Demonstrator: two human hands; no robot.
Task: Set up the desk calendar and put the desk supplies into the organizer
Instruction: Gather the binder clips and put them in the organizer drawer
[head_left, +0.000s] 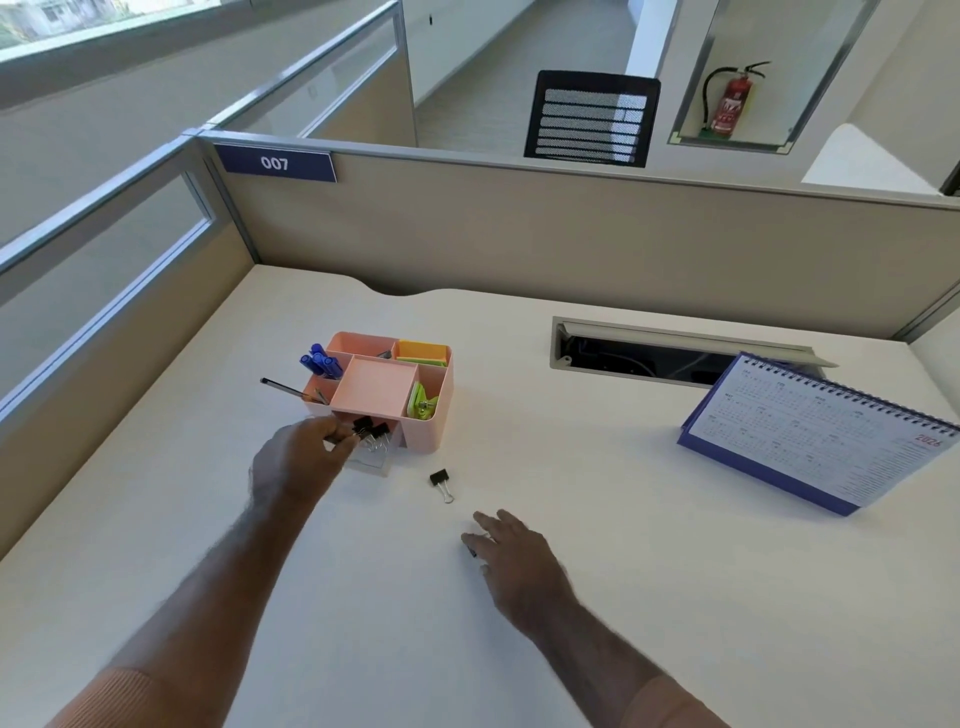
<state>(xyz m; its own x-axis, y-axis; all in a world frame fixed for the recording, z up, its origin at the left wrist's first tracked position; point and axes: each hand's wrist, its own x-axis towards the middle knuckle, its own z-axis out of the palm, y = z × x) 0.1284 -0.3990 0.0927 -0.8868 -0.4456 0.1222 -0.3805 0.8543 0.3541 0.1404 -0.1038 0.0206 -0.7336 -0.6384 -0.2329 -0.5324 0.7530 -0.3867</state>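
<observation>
A pink organizer (434, 415) stands mid-desk with blue markers (320, 362), a pen (291, 391), sticky notes (421, 352) and green clips (422, 406) in its compartments. Its clear front drawer (375, 460) is pulled out and holds black binder clips (375, 432). My left hand (298, 457) is at the drawer, fingers pinched on a binder clip there. One loose binder clip (441, 483) lies on the desk in front of the organizer. My right hand (511, 558) rests on the desk over a small black clip (471, 551), mostly hidden. The blue desk calendar (815, 434) stands upright at the right.
A cable tray opening (649, 353) is set in the desk behind the calendar. Beige partition panels (519, 234) wall the desk at the back and left. A black chair and a fire extinguisher are beyond the partition.
</observation>
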